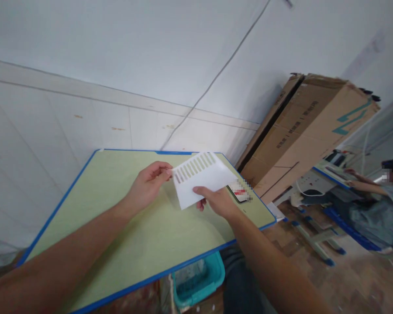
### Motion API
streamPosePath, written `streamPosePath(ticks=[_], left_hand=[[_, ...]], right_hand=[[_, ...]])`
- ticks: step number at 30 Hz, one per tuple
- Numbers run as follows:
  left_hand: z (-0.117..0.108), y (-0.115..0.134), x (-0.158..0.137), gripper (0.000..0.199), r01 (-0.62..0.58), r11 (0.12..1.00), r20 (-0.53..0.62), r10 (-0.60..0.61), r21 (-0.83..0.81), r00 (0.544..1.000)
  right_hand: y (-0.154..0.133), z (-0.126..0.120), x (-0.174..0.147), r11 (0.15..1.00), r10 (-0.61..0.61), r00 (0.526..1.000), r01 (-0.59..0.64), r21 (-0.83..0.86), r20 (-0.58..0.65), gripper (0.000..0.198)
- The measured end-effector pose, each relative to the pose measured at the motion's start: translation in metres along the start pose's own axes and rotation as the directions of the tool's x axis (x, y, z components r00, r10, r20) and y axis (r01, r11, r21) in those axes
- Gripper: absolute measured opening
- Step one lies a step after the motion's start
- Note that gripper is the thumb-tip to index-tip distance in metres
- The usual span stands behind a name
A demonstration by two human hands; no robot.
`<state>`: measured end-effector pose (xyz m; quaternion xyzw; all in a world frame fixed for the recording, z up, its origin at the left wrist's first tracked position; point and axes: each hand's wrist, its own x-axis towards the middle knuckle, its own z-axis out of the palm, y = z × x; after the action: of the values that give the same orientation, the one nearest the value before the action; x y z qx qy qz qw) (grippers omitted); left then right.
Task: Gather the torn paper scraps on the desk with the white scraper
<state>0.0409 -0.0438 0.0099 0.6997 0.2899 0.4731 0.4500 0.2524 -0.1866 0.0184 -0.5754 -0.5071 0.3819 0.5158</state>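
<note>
A white paper sheet [191, 185] is held tilted above the desk. Along its upper edge runs a row of slanted slots, most of them showing the green of the desktop; the leftmost ones look darker. My left hand [149, 183] is closed in a pinch at the sheet's upper left corner. On the lower right part, my right hand [219, 203] grips the paper, thumb on top and fingers underneath. Just right of the sheet lies a phone-like flat object [240, 192] with a dark edge, partly blurred out.
The desk [118, 244] has a pale green top and blue edging. Beneath its front edge stands a turquoise basket [199, 285]. Tall cardboard boxes [301, 126] lean by the wall at right, a cable [216, 76] crosses the wall, and another person [376, 209] sits at a far-right desk.
</note>
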Motion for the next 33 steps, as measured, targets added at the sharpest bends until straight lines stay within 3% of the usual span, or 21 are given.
streamPosePath(ticks=[3,5,9,13,17,21,30,33], left_hand=[[-0.018,-0.012,0.017,0.046,0.038,0.983,-0.096,-0.021,0.178,0.995],[-0.026,-0.02,0.032,0.042,0.087,0.947,-0.15,-0.041,0.31,0.988],[-0.034,-0.04,0.06,0.033,-0.005,0.804,-0.033,0.03,0.595,0.999],[-0.038,-0.062,0.072,0.041,-0.025,0.629,0.017,0.02,0.777,1.0],[-0.041,-0.076,0.073,0.048,-0.04,0.544,0.069,-0.034,0.838,0.997],[-0.039,-0.078,0.072,0.049,-0.045,0.522,0.08,-0.045,0.852,0.996],[-0.034,-0.071,0.07,0.046,-0.07,0.461,0.113,-0.068,0.885,0.991],[-0.035,-0.071,0.07,0.044,-0.071,0.462,0.115,-0.068,0.884,0.991]], right_hand=[[0.005,-0.021,0.017,0.999,-0.031,0.973,0.036,0.018,-0.228,0.036],[0.006,-0.031,0.034,1.0,0.007,0.959,-0.006,0.004,-0.284,0.028],[0.003,-0.032,0.072,0.999,0.028,0.976,-0.036,-0.034,-0.217,0.018],[0.006,-0.012,0.095,0.996,-0.029,0.997,0.023,-0.084,-0.066,0.014],[0.018,0.004,0.094,0.966,-0.156,0.988,0.157,-0.204,0.018,0.004],[0.027,0.008,0.086,0.928,-0.179,0.984,0.174,-0.33,0.014,0.014],[0.028,0.011,0.071,0.95,-0.14,0.988,0.152,-0.273,0.063,0.031],[0.029,0.011,0.068,0.957,-0.129,0.988,0.145,-0.253,0.078,0.025]])
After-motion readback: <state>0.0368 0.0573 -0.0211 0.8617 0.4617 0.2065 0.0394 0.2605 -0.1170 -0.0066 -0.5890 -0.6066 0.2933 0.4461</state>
